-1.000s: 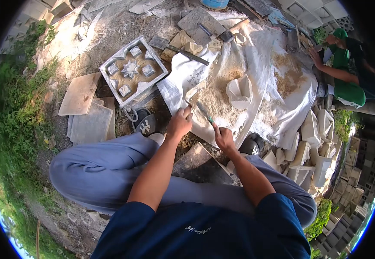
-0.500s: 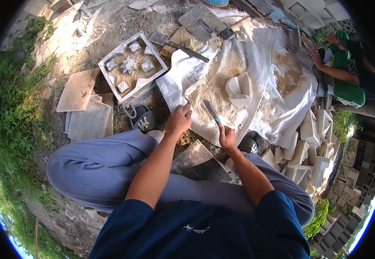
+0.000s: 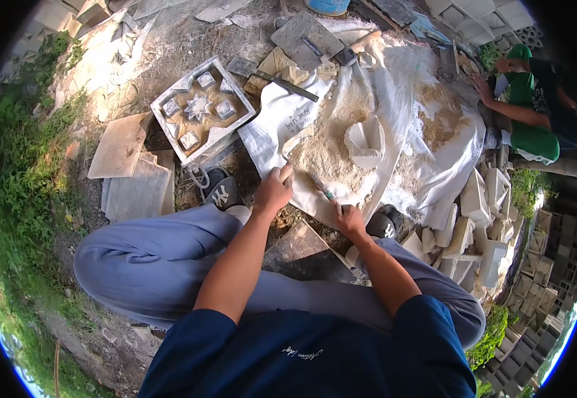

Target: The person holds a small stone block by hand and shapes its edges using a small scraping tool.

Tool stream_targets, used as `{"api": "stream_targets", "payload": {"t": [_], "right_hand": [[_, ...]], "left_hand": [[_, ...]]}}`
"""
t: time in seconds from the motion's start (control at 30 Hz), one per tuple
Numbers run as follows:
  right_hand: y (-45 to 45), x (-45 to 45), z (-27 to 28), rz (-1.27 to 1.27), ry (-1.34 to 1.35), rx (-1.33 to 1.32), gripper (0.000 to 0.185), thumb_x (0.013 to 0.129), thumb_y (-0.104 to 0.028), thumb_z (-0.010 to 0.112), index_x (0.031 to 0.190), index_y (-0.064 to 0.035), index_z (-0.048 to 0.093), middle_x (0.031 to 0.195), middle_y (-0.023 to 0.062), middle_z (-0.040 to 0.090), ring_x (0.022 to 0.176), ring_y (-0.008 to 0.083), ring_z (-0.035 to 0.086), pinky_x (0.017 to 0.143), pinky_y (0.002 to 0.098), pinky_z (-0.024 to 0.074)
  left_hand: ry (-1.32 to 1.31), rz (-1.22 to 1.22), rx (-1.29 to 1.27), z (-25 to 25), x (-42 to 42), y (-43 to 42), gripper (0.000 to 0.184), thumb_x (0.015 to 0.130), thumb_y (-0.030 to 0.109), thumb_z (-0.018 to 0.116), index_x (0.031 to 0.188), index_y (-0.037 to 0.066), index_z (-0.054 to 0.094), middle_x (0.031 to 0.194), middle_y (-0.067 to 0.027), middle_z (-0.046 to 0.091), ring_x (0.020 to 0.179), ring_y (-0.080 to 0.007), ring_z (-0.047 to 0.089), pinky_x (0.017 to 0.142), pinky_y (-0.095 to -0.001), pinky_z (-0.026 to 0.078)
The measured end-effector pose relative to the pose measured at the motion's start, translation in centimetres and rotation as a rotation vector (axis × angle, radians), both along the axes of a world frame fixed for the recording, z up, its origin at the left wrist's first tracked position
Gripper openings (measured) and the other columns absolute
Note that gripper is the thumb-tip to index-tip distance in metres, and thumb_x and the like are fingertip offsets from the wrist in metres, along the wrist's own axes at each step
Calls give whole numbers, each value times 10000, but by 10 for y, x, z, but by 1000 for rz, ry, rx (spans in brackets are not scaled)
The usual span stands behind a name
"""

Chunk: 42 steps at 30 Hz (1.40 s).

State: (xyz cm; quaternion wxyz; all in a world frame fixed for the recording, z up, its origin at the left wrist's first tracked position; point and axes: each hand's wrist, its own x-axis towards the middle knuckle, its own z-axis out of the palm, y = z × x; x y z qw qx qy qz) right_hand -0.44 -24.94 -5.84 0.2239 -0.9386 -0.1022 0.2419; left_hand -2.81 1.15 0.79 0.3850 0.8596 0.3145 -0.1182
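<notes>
On the white sack (image 3: 268, 129) before the seated person, dark handwriting is showing in short rows, too small to read surely. An interlocked white "NY" is marking the left shoe (image 3: 224, 192), and the right shoe (image 3: 386, 224) is bearing a similar mark; white script on the blue shirt (image 3: 248, 358) is staying illegible. The right hand (image 3: 351, 221) is grasping one trowel (image 3: 319, 184) by its handle, its blade pointing into the near side of the pale powder (image 3: 328, 156). The left hand (image 3: 273, 192) is curling its fingers beside that powder; whether it is gripping anything, I cannot tell. One hollow white block (image 3: 361, 154) is sitting on the powder. One frame (image 3: 225, 138) is enclosing one star (image 3: 199, 108) and four loose-looking blocks around it. At least three slabs (image 3: 121, 146) are lying beyond the left knee. One co-worker (image 3: 534, 116) is sitting at far right.
</notes>
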Motion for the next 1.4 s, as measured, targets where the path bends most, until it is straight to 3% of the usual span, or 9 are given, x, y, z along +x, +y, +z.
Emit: {"api": "stream_targets", "payload": {"t": [0.13,0.27,0.43,0.67,0.8,0.87,1.13,1.27,1.4], "right_hand": [[22,15,37,-66,113,60,686,977,-540,426,735,67,636,756,347,593,762,521,594,714,557,452],[28,9,43,-161,-4,325,634,979,-476,491,704,89,577,613,315,494,557,452,485,590,490,409],[9,5,27,-6,-21,119,616,974,-466,505,698,76,602,620,314,529,574,468,550,580,509,413],[28,10,50,-41,-56,339,518,997,-364,507,711,62,582,621,297,522,592,484,538,570,509,414],[16,5,24,24,-113,120,532,988,-397,508,732,51,635,683,326,586,704,504,602,650,555,445],[19,11,32,-64,102,22,575,989,-428,493,709,49,646,695,336,599,715,517,596,675,563,448],[43,7,45,-38,-44,325,578,996,-415,482,699,67,599,660,331,532,640,501,552,607,522,424],[37,5,21,-8,9,82,592,972,-457,509,702,57,624,681,325,575,687,501,593,643,542,452],[53,17,51,-15,57,192,605,987,-438,495,668,65,597,621,317,531,608,479,569,600,528,419]], "left_hand": [[43,5,-29,7,0,2,407,899,387,575,1137,58,567,1051,-269,653,994,-475,610,847,-522,496],[33,-2,-3,2,-3,0,404,895,387,583,1134,63,570,1060,-264,654,994,-463,616,844,-519,499],[25,-13,-16,3,0,1,395,900,382,585,1099,41,566,1074,-260,650,1005,-462,613,841,-519,500],[2,-11,-26,-3,-6,-1,411,902,386,581,1105,29,567,1077,-262,646,1017,-458,608,855,-510,497],[7,-21,-12,11,0,-2,429,892,394,587,1141,45,575,1099,-240,648,1024,-438,615,861,-499,500],[79,-17,-19,8,1,2,426,892,394,588,1140,48,575,1095,-236,650,1023,-436,616,862,-501,499],[37,-18,38,15,-3,2,413,908,423,567,1105,60,568,1023,-257,669,975,-453,635,828,-524,511],[131,-20,87,18,-9,2,439,914,448,554,1170,91,548,979,-262,681,918,-463,655,816,-532,519],[152,-3,85,11,-14,3,453,915,452,543,1211,109,545,984,-264,680,920,-464,655,818,-529,521]]}}
